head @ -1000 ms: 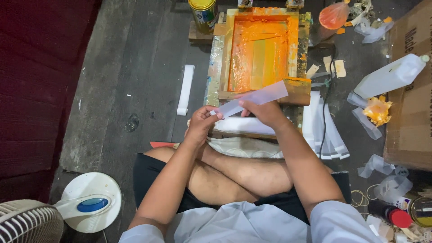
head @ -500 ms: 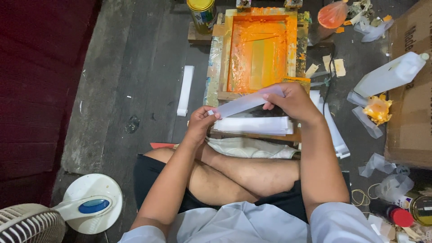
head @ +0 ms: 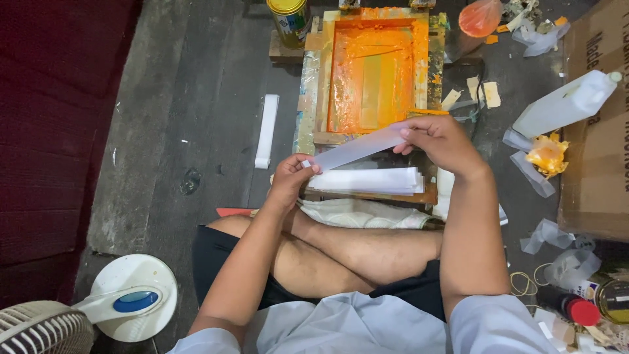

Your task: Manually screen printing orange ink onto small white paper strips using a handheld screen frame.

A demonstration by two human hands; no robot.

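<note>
I sit cross-legged on the floor. My left hand (head: 293, 177) pinches the near end of a long white paper strip (head: 359, 147). My right hand (head: 438, 139) grips the strip's far end, so it stretches taut and slanted between both hands. Right below it a stack of similar white strips (head: 370, 181) lies on a wooden board. Beyond my hands stands a wooden printing frame (head: 375, 69) smeared with orange ink.
A loose white strip bundle (head: 266, 130) lies on the floor to the left. A yellow can (head: 288, 19) stands at the frame's far left corner. A white jug (head: 565, 103), a cardboard box (head: 599, 131) and scraps crowd the right. A white fan (head: 98, 308) stands near left.
My right hand slid along the strip to its far end and moved right. The strip is now held at both ends, stretched out above the stack.
</note>
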